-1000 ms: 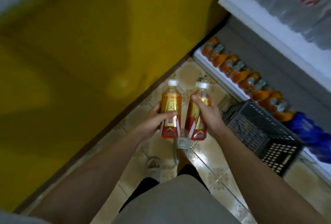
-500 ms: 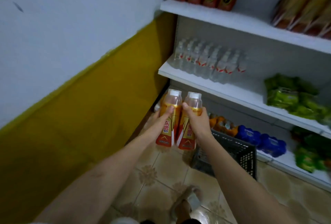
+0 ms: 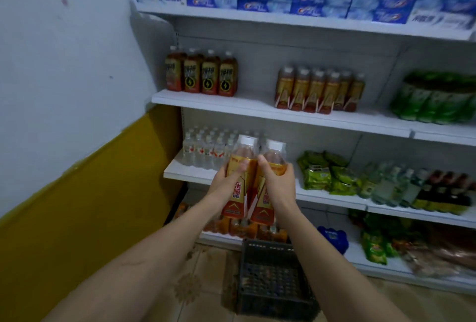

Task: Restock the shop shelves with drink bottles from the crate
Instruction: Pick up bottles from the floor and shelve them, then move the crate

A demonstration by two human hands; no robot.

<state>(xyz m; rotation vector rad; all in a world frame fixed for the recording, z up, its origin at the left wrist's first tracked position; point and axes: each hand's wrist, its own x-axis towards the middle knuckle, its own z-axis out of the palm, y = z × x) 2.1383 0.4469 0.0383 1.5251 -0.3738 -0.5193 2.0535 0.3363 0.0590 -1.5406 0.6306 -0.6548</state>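
Holding two bottles upright and side by side, touching, out in front of the shelves [image 3: 280, 115]. Gripping the left bottle [image 3: 238, 180] with the left hand [image 3: 226, 182], fingers wrapping its upper label from the left and thumb pressing on the front. Clasping the right bottle [image 3: 268, 187] with the right hand [image 3: 279, 183], thumb lying on its shoulder, fingers curling round the far side. Showing white caps, clear necks and orange-and-red labels on both. Hanging level with the shelf of small clear water bottles [image 3: 206, 151], which are standing just behind and to the left. Sitting on the tiled floor below the hands, the dark crate [image 3: 273, 278], close against the bottom shelf; its contents too dark to make out. Standing one shelf above, to the right of the hands, a row of matching bottles [image 3: 319, 92], with four darker bottles [image 3: 202, 75] well apart to their left and an empty stretch of shelf between the two groups. Lying along the top shelf, blue and white boxes [image 3: 304, 2]. Resting to the right of the hands, green packets [image 3: 324, 174]. Running along the left, a white wall [image 3: 64, 64] with a yellow lower band.
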